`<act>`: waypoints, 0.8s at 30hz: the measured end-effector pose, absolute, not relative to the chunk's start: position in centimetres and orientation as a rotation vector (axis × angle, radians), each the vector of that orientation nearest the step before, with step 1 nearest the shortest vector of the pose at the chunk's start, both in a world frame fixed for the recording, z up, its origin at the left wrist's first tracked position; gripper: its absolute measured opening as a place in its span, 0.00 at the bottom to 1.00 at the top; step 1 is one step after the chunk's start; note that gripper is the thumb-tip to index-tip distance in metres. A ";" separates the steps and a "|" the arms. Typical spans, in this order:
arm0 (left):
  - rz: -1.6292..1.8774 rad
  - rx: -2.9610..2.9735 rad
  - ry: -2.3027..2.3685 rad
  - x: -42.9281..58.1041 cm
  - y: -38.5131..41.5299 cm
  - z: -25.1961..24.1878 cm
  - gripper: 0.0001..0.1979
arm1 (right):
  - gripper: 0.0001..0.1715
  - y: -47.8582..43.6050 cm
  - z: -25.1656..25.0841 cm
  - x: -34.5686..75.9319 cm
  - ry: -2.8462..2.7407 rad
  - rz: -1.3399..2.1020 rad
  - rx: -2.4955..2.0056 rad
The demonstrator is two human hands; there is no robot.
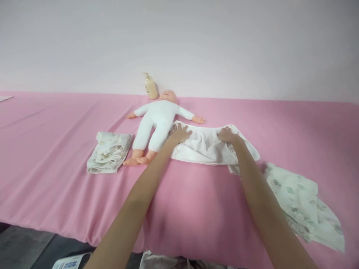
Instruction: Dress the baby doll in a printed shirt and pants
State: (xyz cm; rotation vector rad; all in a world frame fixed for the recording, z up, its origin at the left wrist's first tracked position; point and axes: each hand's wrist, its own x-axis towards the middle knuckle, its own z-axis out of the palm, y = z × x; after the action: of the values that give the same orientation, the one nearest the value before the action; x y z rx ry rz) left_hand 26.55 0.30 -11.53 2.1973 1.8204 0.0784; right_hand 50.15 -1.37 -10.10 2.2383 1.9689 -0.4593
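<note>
A white cloth (204, 145) with a pale edging lies partly spread, wrinkled in its middle, on the pink sheet. My left hand (180, 134) rests on its left end with the fingers apart, close to the doll's leg. On the cloth's upper right part is my right hand (226, 134), its fingers spread and pressing on the fabric. A doll (158, 117) in a white suit lies on its back just left of the cloth, its head towards the wall and its feet towards me.
A pump bottle (151, 89) stands by the doll's head, near the wall. Left of the doll is a folded patterned cloth (110, 152). Another patterned cloth (303, 203) lies loosely at the right. The pink sheet's (56, 220) front edge hangs down.
</note>
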 end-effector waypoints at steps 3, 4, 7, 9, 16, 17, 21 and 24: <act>0.056 2.248 1.792 26.1 0.7 -11.8 0.28 | 0.37 -0.4 -11.1 50.5 1.965 -0.457 2.258; 0.029 2.310 1.754 25.9 0.8 -11.8 0.26 | 0.37 -0.1 -11.5 50.7 1.975 -0.450 2.270; -0.023 2.530 1.641 25.5 1.1 -12.0 0.22 | 0.37 0.8 -12.2 51.3 2.016 -0.433 2.292; -0.003 2.584 1.646 25.3 1.2 -12.2 0.23 | 0.37 1.4 -12.5 51.6 2.049 -0.423 2.299; 0.331 2.178 1.974 25.9 0.8 -12.3 0.30 | 0.37 2.2 -12.8 52.1 2.058 -0.407 2.339; 0.371 2.114 1.980 26.1 0.6 -11.7 0.31 | 0.36 2.2 -12.9 52.0 2.054 -0.405 2.359; 0.571 2.110 1.757 25.4 -0.3 -7.4 0.27 | 0.29 1.7 -12.4 49.9 2.188 -0.240 2.546; 0.856 2.048 1.895 22.8 -0.8 -4.2 0.22 | 0.26 1.8 -11.2 45.5 2.682 -0.198 2.592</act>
State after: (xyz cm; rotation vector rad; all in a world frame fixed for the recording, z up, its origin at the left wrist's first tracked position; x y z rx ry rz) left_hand 22.76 -0.82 -4.16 2.0477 1.8952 0.8561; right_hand 45.51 1.76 -11.19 2.5919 2.6815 -0.1978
